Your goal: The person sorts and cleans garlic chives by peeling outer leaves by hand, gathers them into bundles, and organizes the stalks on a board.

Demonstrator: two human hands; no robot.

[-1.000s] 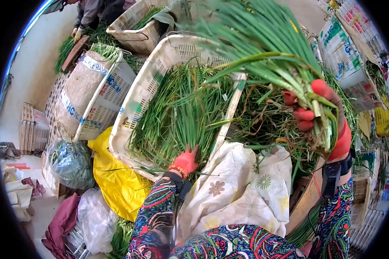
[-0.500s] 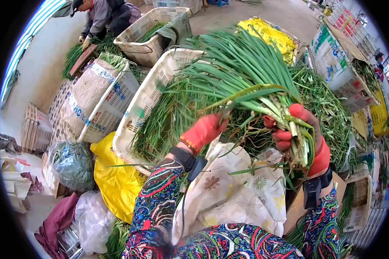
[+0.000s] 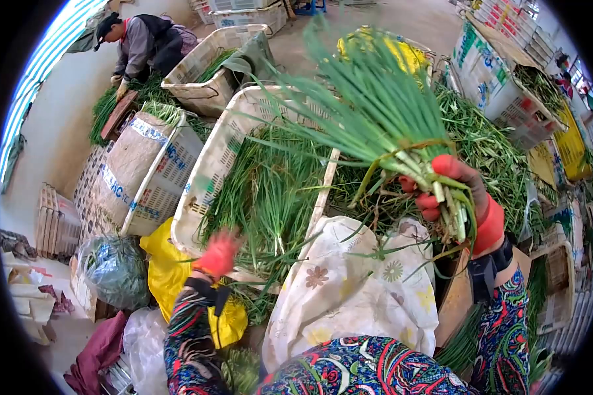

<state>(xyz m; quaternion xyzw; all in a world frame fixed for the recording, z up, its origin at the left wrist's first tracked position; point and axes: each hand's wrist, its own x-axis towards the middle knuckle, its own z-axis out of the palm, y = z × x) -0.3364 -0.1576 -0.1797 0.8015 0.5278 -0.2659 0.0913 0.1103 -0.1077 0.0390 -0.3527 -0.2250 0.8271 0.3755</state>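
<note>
My right hand (image 3: 464, 191), in a red-palmed glove, is closed around the white stems of a large bunch of chives (image 3: 389, 118). The bunch's long green leaves fan up and to the left, blurred at the tips, and a leaf wraps around it above my fingers. My left hand (image 3: 219, 253), in a red glove, is smeared by motion at the near left corner of a white plastic crate (image 3: 192, 178); its fingers cannot be made out. Loose chives (image 3: 270, 184) lie inside that crate, below and left of the bunch.
A flower-patterned cloth (image 3: 349, 283) covers my lap. Trimmed greens (image 3: 487, 158) are heaped at right. Yellow sacking (image 3: 161, 253) and a stuffed plastic bag (image 3: 115, 270) lie at left. Another person (image 3: 145, 49) handles greens at the back left, near a covered crate (image 3: 135, 178).
My left hand has moved away from the bunch, down and left to the crate's near corner. My right hand still grips the bunch, whose leaves swing upward. The view has shifted slightly.
</note>
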